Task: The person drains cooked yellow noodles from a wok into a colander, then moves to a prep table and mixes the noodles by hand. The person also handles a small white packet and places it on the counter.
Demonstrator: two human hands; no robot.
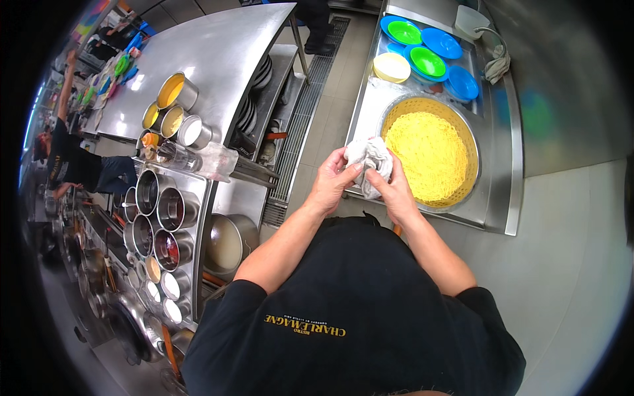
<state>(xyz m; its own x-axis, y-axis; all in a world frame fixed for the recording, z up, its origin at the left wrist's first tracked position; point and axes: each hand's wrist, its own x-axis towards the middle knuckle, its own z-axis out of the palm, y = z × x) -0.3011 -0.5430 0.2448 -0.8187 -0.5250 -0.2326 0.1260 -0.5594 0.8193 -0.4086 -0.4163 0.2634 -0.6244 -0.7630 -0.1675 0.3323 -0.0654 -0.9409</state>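
A crumpled white cloth (369, 158) is bunched between my two hands, in front of my body. My left hand (333, 177) grips its left side, thumb on top. From the other side my right hand (394, 185) holds it, with the thumb pressed into the folds. Just right of the cloth stands a large perforated metal colander (473, 143) full of yellow noodles (428, 156). It rests on a stainless steel counter (366, 106), and my right hand is close to its near left rim.
Blue bowls (442, 43), green bowls (428, 62) and a cream bowl (391, 67) stand behind the colander, near a tap with a rag (497, 67). Left, a steel table (218, 44) bears metal pots (178, 91). Sauce pots (171, 208) crowd a lower station. A person (74, 158) stands far left.
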